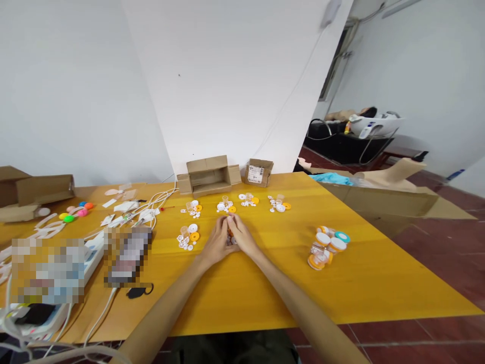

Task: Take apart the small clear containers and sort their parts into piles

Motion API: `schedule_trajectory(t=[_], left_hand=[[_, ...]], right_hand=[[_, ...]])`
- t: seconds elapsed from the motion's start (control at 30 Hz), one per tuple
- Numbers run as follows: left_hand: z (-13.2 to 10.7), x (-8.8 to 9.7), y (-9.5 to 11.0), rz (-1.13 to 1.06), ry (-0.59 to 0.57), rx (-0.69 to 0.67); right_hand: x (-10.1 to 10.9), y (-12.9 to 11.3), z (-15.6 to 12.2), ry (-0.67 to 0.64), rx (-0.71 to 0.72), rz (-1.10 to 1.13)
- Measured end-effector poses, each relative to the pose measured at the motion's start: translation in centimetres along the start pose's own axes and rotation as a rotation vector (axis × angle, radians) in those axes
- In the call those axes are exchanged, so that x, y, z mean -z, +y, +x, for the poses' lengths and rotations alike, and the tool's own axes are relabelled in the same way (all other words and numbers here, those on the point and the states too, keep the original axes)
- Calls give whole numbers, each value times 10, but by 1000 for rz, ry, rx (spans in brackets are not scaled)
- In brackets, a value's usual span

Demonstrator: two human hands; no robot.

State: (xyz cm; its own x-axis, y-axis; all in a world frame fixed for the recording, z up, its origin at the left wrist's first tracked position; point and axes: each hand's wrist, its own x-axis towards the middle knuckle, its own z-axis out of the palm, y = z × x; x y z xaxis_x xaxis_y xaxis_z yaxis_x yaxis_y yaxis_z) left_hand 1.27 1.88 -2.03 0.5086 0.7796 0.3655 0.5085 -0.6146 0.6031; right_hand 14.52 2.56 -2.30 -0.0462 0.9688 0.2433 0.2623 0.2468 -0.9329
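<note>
My left hand (215,243) and my right hand (244,236) come together over the middle of the table, fingers curled and fingertips meeting. Whatever the fingertips grip is hidden. In the gap between my palms some small white and orange pieces (230,237) show in part. Left of my left hand lies a group with an orange lid (194,236), a white lid (193,228), a clear cup (184,231) and small white gears (182,240). Beyond my fingertips is a similar group with an orange lid (232,209) and a white disc (221,207).
More such groups lie farther back, one around a white disc (280,208). Stacked clear jars (319,255) with orange, white and teal lids stand at right. An open cardboard box (210,189) and a smaller box (259,173) sit by the wall. Cables, a phone (131,255) and coloured balls (82,213) occupy the left.
</note>
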Motion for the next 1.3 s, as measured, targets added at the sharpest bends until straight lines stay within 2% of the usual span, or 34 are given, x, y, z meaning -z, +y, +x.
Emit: schedule_trajectory(t=[0.3, 0.47, 0.7, 0.83, 0.93, 1.1, 1.2, 1.3], left_hand=[[-3, 3, -11, 33, -12, 13], [-3, 9, -10, 60, -29, -4], [-4, 14, -10, 118, -41, -1], [-3, 15, -7, 122, -18, -50], [-3, 16, -3, 112, -4, -66], [-4, 17, -1, 117, -11, -45], [-4, 15, -1, 135, -13, -28], [-3, 13, -2, 140, 17, -27]], right_hand=[[-4, 4, -1, -19, -78, -49], [-8, 0, 0, -3, -111, -22], [-2, 5, -4, -8, -54, -15], [8, 10, -18, -10, -40, -65], [21, 12, -40, -6, 0, -177], [60, 9, -85, 56, 247, -593], [95, 3, -107, 226, 361, -872], [128, -1, -123, 504, 321, -1094]])
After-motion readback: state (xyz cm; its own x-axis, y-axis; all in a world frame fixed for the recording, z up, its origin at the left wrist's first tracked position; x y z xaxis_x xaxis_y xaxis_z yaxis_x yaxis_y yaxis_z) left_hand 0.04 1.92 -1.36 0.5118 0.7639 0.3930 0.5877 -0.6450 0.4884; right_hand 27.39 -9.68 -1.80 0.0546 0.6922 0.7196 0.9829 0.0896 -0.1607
